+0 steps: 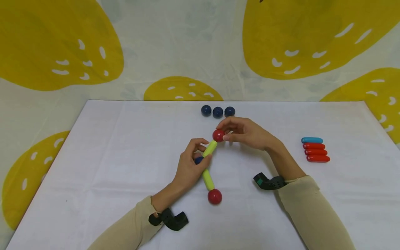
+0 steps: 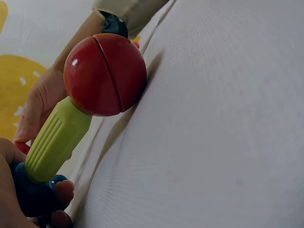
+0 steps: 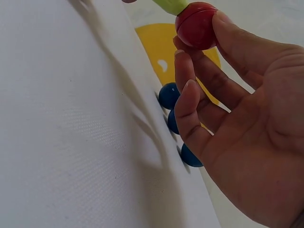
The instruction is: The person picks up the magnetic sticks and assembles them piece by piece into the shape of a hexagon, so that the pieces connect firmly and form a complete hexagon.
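Observation:
My left hand (image 1: 191,166) grips a dark blue ball (image 1: 198,160) at the bend of a joined piece. From that ball one yellow-green rod (image 1: 208,180) runs toward me to a red ball (image 1: 214,196). A second yellow-green rod (image 1: 210,148) slants away to another red ball (image 1: 218,135). My right hand (image 1: 245,132) pinches this far red ball between thumb and fingertips, its other fingers loosely bent in the right wrist view. In the left wrist view the near red ball (image 2: 105,75) shows a seam around it, and my left fingers partly cover the blue ball (image 2: 35,192).
Three dark blue balls (image 1: 217,112) lie in a row near the far edge of the white table (image 1: 125,149), just beyond my right hand. At the right, a blue rod (image 1: 311,140) and three red rods (image 1: 316,152) lie side by side. Lemon-patterned cloth (image 1: 181,52) hangs behind.

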Action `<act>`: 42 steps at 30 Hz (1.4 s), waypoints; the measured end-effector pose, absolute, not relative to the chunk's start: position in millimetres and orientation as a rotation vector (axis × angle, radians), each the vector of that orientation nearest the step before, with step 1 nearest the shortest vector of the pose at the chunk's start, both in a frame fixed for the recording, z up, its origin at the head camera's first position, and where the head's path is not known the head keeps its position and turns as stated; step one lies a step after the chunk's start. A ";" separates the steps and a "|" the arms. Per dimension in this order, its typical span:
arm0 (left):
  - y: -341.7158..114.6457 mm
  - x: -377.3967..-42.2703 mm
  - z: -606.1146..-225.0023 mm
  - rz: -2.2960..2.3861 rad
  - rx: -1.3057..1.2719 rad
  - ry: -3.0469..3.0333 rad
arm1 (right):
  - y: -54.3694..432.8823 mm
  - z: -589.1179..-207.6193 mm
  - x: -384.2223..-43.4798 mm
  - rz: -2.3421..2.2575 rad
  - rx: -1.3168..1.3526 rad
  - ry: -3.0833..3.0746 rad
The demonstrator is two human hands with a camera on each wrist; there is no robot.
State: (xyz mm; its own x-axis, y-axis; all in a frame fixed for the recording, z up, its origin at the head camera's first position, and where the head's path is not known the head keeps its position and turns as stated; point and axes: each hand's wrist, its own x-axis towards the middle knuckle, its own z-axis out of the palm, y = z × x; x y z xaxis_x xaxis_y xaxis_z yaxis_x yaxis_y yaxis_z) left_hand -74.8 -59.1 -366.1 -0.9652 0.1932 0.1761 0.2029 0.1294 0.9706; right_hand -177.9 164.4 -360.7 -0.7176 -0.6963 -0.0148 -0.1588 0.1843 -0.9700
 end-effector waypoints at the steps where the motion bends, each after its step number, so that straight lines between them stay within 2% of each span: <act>1: -59.1 -74.8 -366.0 -2.023 -0.415 -2.356 | 164.2 -360.6 -177.6 -1.559 -0.800 2.010; 11: -60.6 -74.8 -365.7 -2.079 -0.389 -2.345 | 155.7 -365.9 -175.8 -1.546 -0.843 1.976; 18: -61.4 -84.4 -401.9 -2.156 -0.400 -2.278 | 151.9 -369.5 -171.5 -1.570 -0.860 1.963; 23: -62.2 -83.1 -397.2 -2.277 -0.345 -2.249 | 144.5 -370.4 -168.4 -1.569 -0.881 1.929; 30: -60.8 -74.4 -372.3 -2.374 -0.339 -2.192 | 139.4 -372.8 -163.5 -1.586 -0.876 1.914; 42: -61.9 -73.2 -370.7 -2.376 -0.305 -2.199 | 158.3 -355.4 -164.0 -1.489 -0.856 2.166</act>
State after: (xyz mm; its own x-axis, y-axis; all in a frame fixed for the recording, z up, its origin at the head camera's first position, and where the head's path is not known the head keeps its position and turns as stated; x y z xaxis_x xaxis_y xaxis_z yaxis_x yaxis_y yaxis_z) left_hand -73.2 -61.9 -370.7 -0.9764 0.2070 0.0621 0.0459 -0.0820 0.9956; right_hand -164.0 158.3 -355.4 -0.7445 -0.6668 0.0334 -0.2697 0.2546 -0.9287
